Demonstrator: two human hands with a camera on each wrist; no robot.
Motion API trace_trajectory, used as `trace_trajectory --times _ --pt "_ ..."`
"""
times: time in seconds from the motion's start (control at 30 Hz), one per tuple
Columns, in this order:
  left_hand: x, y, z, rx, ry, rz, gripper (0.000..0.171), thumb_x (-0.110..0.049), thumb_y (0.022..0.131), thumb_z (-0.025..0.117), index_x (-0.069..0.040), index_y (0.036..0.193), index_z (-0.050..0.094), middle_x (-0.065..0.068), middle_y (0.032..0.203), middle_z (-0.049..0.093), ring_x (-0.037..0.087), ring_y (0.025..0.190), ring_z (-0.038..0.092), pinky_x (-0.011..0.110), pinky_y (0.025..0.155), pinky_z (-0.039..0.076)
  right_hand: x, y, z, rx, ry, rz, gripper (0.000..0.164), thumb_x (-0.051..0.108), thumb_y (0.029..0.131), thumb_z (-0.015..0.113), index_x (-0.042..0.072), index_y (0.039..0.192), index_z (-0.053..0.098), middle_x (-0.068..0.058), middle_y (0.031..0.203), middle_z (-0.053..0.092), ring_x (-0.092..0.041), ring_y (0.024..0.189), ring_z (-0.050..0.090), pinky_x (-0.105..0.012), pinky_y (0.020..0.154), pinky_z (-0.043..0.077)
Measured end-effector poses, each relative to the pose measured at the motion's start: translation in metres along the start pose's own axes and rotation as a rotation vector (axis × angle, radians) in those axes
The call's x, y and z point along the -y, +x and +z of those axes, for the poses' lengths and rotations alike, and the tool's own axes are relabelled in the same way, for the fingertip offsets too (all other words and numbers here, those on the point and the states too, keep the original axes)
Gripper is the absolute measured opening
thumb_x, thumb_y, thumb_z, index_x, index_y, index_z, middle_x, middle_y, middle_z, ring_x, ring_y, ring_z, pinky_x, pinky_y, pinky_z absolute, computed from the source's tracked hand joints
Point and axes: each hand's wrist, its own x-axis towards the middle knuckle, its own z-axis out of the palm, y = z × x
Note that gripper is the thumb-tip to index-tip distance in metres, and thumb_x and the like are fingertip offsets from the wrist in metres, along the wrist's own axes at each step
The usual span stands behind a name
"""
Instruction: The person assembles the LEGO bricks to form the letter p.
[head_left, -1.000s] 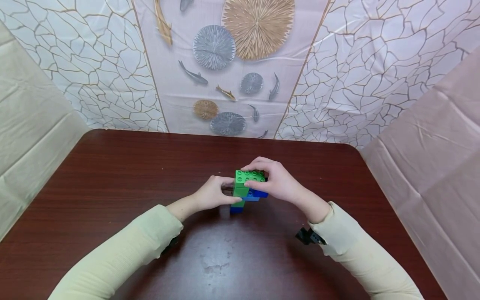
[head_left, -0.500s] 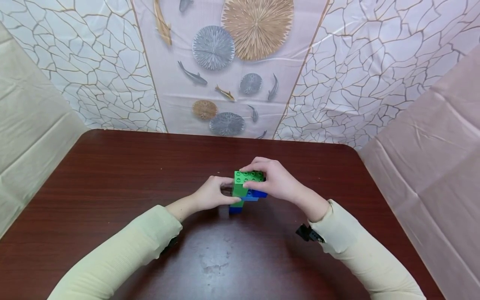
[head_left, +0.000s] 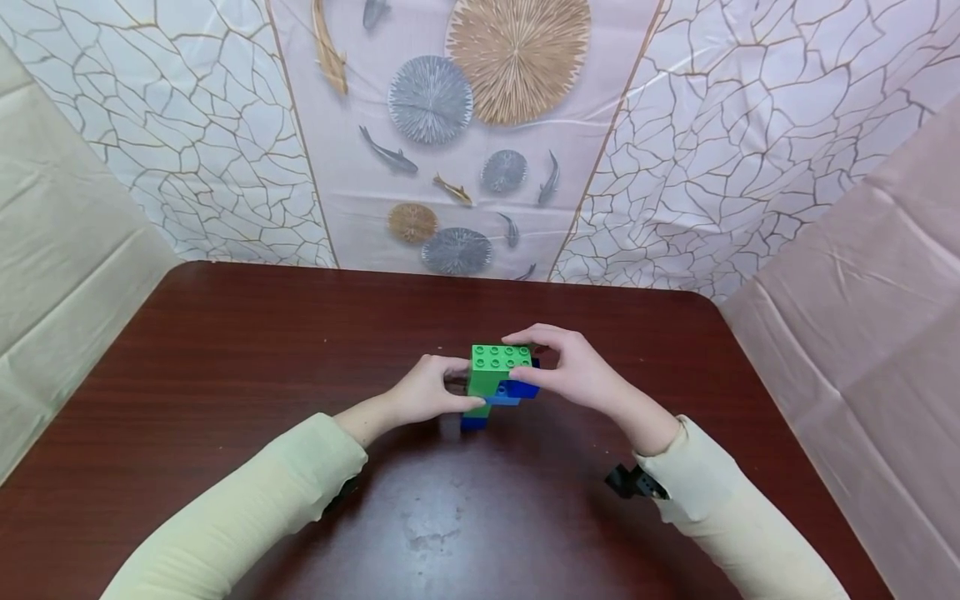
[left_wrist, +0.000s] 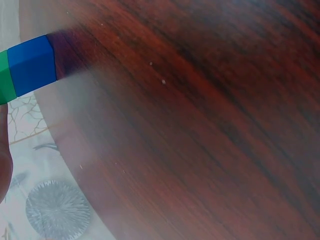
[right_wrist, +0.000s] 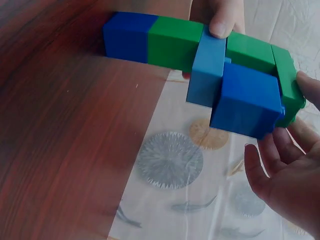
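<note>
A tower of toy building bricks [head_left: 483, 385] stands upright near the middle of the table, between both hands. From the bottom it runs dark blue, green, light blue, then green beside an overhanging dark blue brick [right_wrist: 245, 100]. A green brick [head_left: 501, 358] with studs caps it, spanning both. My left hand [head_left: 427, 390] grips the tower from the left, its thumb [right_wrist: 219, 26] at the light blue brick [right_wrist: 207, 67]. At the right end of the top green brick, my right hand [head_left: 573, 367] has thumb and fingers on opposite sides. In the left wrist view only the tower's base [left_wrist: 32, 65] shows.
The dark red-brown wooden table [head_left: 225, 350] has rounded far corners. Behind it hangs a patterned cloth [head_left: 465, 167], with plain pale cloth walls at left and right. A small black device [head_left: 637, 482] sits at the right sleeve cuff.
My right hand has slid a little to the right along the top green brick, baring more studs. The top brick's seam no longer shows from the head. My left hand keeps its hold.
</note>
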Motion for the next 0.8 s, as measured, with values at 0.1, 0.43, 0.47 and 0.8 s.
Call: trace_trajectory --times 0.1,0.43,0.47,0.8 --pt "-0.002 0.0 0.0 -0.002 0.0 0.004 0.042 -0.019 0.08 0.074 -0.005 0.118 0.062 0.008 0.106 0.07 0.014 0.096 0.066 0.025 0.082 0.054 -0.004 -0.003 -0.002 -0.024 -0.002 0.006 0.036 0.016 0.082 0.072 0.008 0.116 0.064 -0.005 0.11 0.065 -0.016 0.093 0.057 -0.036 0.083 0.048" --pt "0.001 -0.001 0.001 -0.005 0.011 0.0 0.043 -0.019 0.08 0.074 -0.006 0.12 0.061 0.008 0.107 0.07 0.015 0.098 0.066 0.026 0.084 0.053 -0.007 -0.005 0.002 -0.043 0.022 0.023 0.034 0.016 0.081 0.073 0.008 0.113 0.066 -0.007 0.109 0.065 -0.018 0.096 0.057 -0.04 0.087 0.047" --pt "0.002 -0.001 0.001 -0.006 0.01 -0.002 0.043 -0.019 0.08 0.074 -0.006 0.12 0.062 0.008 0.107 0.07 0.015 0.098 0.066 0.026 0.083 0.053 -0.006 -0.004 0.001 -0.039 0.018 0.022 0.034 0.016 0.081 0.073 0.008 0.113 0.066 -0.007 0.108 0.065 -0.018 0.096 0.057 -0.039 0.087 0.047" --pt "0.001 0.0 0.0 -0.001 0.0 0.016 0.041 -0.018 0.081 0.074 -0.005 0.118 0.062 0.008 0.106 0.07 0.014 0.096 0.067 0.023 0.082 0.053 0.001 0.004 0.009 -0.012 0.051 -0.017 0.034 0.016 0.083 0.071 0.01 0.115 0.063 -0.005 0.108 0.062 -0.015 0.094 0.054 -0.035 0.08 0.05"
